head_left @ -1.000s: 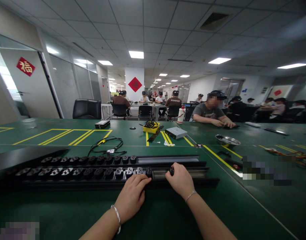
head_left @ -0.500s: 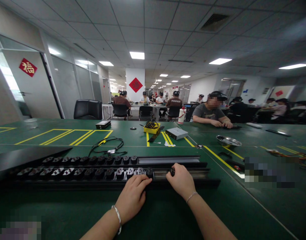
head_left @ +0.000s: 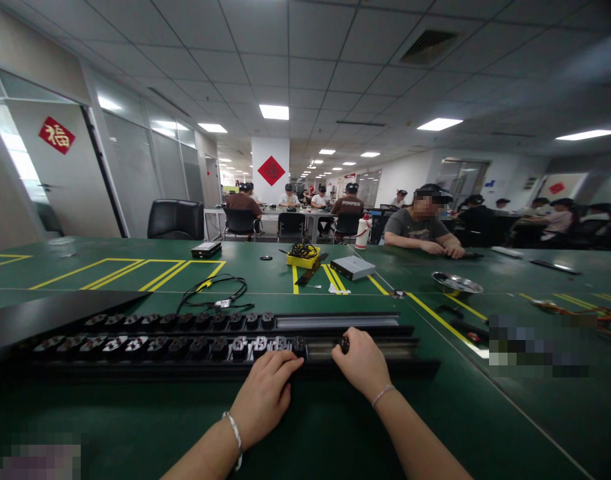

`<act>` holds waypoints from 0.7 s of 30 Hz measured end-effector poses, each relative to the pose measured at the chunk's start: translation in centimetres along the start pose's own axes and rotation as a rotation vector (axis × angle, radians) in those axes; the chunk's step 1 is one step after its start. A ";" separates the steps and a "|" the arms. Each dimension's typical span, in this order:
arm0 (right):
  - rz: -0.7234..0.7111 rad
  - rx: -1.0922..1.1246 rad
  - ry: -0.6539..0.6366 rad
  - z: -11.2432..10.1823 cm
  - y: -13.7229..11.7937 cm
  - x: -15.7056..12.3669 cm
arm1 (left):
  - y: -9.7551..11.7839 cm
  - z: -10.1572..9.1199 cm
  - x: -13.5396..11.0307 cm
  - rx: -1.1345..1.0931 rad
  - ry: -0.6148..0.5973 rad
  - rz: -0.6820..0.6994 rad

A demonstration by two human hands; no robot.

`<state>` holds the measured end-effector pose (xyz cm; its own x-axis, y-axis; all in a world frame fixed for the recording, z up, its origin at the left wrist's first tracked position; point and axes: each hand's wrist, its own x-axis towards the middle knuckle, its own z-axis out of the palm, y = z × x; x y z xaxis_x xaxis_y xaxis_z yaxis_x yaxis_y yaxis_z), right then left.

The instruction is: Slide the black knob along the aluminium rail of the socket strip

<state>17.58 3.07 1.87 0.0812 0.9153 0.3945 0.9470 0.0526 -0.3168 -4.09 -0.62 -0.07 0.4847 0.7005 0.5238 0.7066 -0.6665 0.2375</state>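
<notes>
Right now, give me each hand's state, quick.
Left hand: fingers at the near black rail; cannot tell whether it grips.
Right hand: closed on a small black part.

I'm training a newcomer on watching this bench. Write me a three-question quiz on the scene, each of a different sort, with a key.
1. Which grip holds the small dark piece?
2. True or false: in the picture, the metal bowl lies to the right of the yellow box.
3. Fill in: the yellow box holds a tangle of black ____.

Key:
1. The right grip.
2. True.
3. Cable.
</notes>
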 end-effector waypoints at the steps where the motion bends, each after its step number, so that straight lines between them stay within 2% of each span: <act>1: 0.003 0.001 -0.003 0.0 0.0 0.0 | 0.0 0.0 0.0 0.002 0.001 0.001; 21: -0.025 -0.045 0.024 -0.1 0.2 0.1 | -0.2 0.1 0.0 0.022 0.014 0.012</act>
<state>17.82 3.12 1.92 0.0641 0.9040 0.4226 0.9620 0.0567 -0.2672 -4.12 -0.47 -0.18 0.4859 0.6890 0.5378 0.7124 -0.6686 0.2129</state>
